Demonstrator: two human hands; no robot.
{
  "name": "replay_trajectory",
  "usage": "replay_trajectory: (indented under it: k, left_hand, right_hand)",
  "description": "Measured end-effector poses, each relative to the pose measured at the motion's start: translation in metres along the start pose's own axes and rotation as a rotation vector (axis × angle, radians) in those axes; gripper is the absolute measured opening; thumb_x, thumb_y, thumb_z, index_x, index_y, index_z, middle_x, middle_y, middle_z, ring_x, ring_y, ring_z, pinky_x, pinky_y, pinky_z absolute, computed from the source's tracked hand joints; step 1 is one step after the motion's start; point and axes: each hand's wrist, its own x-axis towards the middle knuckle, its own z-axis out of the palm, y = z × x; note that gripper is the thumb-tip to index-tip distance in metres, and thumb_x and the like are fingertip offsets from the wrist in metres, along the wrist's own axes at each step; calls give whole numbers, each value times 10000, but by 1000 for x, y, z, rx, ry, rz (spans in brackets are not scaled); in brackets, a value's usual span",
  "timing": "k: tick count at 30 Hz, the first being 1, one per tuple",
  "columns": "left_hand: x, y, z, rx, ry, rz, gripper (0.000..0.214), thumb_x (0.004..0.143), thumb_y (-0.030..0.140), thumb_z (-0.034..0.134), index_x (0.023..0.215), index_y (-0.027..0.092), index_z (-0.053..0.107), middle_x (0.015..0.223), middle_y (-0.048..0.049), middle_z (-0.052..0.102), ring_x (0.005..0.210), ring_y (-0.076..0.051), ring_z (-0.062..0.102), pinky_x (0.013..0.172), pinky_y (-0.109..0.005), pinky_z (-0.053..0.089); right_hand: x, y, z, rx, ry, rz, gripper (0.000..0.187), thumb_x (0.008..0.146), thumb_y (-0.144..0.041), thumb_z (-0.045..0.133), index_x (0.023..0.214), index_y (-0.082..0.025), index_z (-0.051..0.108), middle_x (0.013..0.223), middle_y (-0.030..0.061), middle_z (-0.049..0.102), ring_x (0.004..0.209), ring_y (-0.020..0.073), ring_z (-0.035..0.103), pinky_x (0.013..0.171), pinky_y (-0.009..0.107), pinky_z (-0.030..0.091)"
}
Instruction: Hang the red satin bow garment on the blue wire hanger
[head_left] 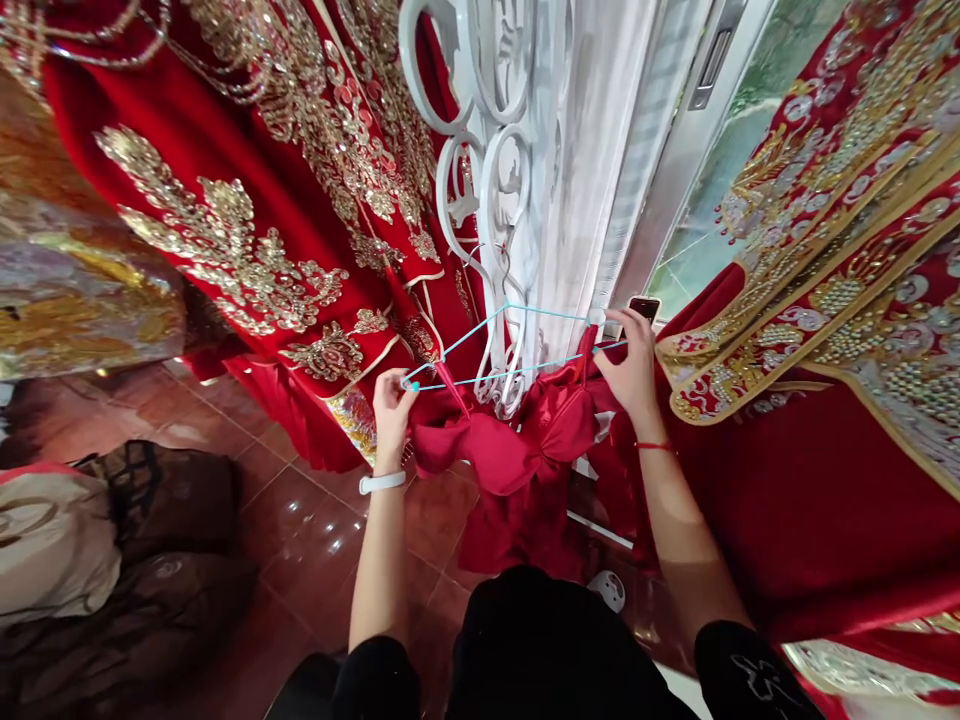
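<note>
A thin light-blue wire hanger stretches between my hands, with a red dress hanging from it by narrow straps. My left hand is closed in a pinch on the hanger's left end, just outside one strap. At the other end, the thumb and fingers of my right hand close around the hanger's right corner, beside the second strap. The hanger's hook points away from me, against white scrolled metalwork. The dress's bodice faces up and its lower part drops toward the floor.
Red gowns with gold beading hang at the left, and more embroidered red garments at the right. White scrolled metalwork stands ahead. A phone shows behind my right hand. Dark bags sit on the tiled floor.
</note>
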Motion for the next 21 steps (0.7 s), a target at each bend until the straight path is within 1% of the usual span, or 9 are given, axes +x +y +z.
replay_trajectory:
  k: [2, 3, 4, 6, 8, 11, 14, 17, 21]
  left_hand:
    - [-14, -12, -17, -105, 3, -61, 523, 743, 523, 749, 1162, 253, 591, 1079, -50, 631, 995, -182, 625, 893, -299, 520]
    - [-22, -17, -25, -112, -46, -106, 586, 745, 545, 743, 1227, 257, 576, 1178, -75, 636, 1101, -213, 625, 963, -334, 511]
    - [-30, -22, -32, -93, -110, -156, 647, 730, 556, 756, 1268, 249, 570, 1259, -97, 632, 1182, -244, 611, 1017, -362, 494]
    - [-44, -26, -40, -15, -212, -256, 745, 680, 559, 802, 1303, 219, 578, 1342, -129, 627, 1256, -294, 591, 1071, -408, 472]
    - [-51, -26, -40, 64, -226, -318, 773, 646, 557, 828, 1293, 196, 604, 1334, -138, 650, 1252, -316, 601, 1081, -439, 471]
    - [-49, -20, -33, 118, -157, -300, 738, 649, 566, 817, 1256, 184, 644, 1292, -131, 685, 1233, -316, 619, 1091, -450, 470]
    - [-45, -14, -27, 107, -111, -280, 718, 637, 551, 821, 1233, 183, 663, 1255, -122, 708, 1201, -308, 640, 1076, -439, 488]
    - [-44, -10, -22, 71, -55, -279, 691, 646, 554, 808, 1212, 184, 668, 1244, -118, 714, 1170, -292, 656, 1062, -425, 498]
    - [-45, -6, -16, 64, -8, -237, 615, 662, 573, 787, 1118, 173, 686, 1136, -105, 742, 1050, -263, 688, 995, -403, 524]
  right_hand:
    - [-32, -17, 12, 64, 184, 68, 266, 757, -137, 572, 986, -220, 679, 1178, 106, 616, 1159, 271, 587, 1021, 450, 463]
    - [-49, -25, 21, 115, 233, 100, 193, 777, -142, 560, 913, -221, 671, 1097, 97, 625, 1081, 258, 610, 968, 432, 492]
    - [-65, -33, 32, 181, 208, 123, 150, 793, -149, 555, 864, -224, 664, 1018, 83, 633, 1005, 245, 623, 921, 416, 511]
    - [-90, -48, 58, 334, 0, 170, 134, 818, -170, 556, 840, -229, 674, 919, 62, 661, 918, 231, 639, 894, 405, 522]
    - [-104, -62, 89, 487, -269, 240, 150, 833, -226, 597, 928, -234, 712, 971, 67, 711, 974, 240, 660, 966, 423, 509]
    - [-105, -78, 137, 715, -506, 391, 391, 791, -382, 728, 1159, -254, 703, 1248, 85, 697, 1247, 265, 598, 1132, 447, 418]
    - [-94, -89, 171, 968, -575, 482, 586, 708, -509, 803, 1227, -263, 682, 1342, 81, 660, 1313, 263, 563, 1164, 440, 398]
    - [-84, -94, 186, 1071, -590, 502, 520, 676, -533, 821, 1095, -238, 735, 1172, 83, 738, 1122, 258, 672, 1064, 434, 495]
    - [-83, -93, 184, 1001, -571, 490, 412, 654, -509, 840, 942, -222, 768, 1013, 74, 776, 985, 247, 705, 970, 418, 546]
